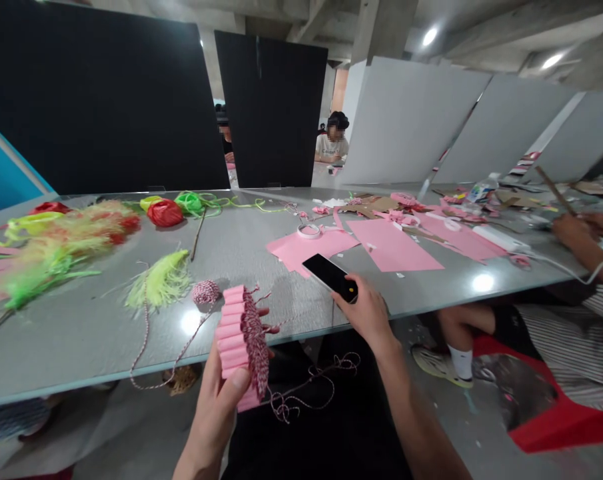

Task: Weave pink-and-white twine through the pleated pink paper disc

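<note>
My left hand (224,390) is closed around a pink ribbed piece (232,333) with red-and-white twisted cord packed along its right side; the thumb lies on the pink ridges. Loose cord ends (321,387) hang below it over my lap. A ball of the same cord (206,292) rests on the table just behind the piece, its strand drooping past the table edge. My right hand (365,310) grips the near end of a black phone (330,277), which is at the table's front edge beside pink paper (306,248).
Yarn balls (165,213), fluffy strands (164,280) and a thin stick (198,235) lie on the left of the grey table (131,347). A tape roll (308,231), pink sheets (394,245) and cardboard scraps are on the right. Another person's hands (576,233) hold a stick at far right.
</note>
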Motion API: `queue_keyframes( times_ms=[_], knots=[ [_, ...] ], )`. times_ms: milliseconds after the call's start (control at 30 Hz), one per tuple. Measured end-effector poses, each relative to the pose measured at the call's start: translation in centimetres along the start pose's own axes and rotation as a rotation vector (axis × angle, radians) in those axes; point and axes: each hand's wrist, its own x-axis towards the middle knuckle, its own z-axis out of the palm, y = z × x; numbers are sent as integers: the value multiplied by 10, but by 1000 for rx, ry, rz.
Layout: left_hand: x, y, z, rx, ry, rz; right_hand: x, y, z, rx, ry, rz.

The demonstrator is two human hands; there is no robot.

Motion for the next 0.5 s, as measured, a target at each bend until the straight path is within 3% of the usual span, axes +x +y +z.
queue_keyframes(
  times_ms=[67,167,233,333,500],
  knots=[
    [1,3,4,-63,-29,16,4,-8,-8,12,32,-8],
    [0,-1,10,-82,-47,8,-15,-46,-29,147,11,-141],
    [-3,-9,12,-72,-60,6,-36,-79,-42,462,-170,-353],
    [-10,-28,9,-31,-80,32,-61,-116,-49,623,-220,-491],
    [1,-41,7,168,-53,71,-64,-121,-34,634,-271,-473]
  ],
)
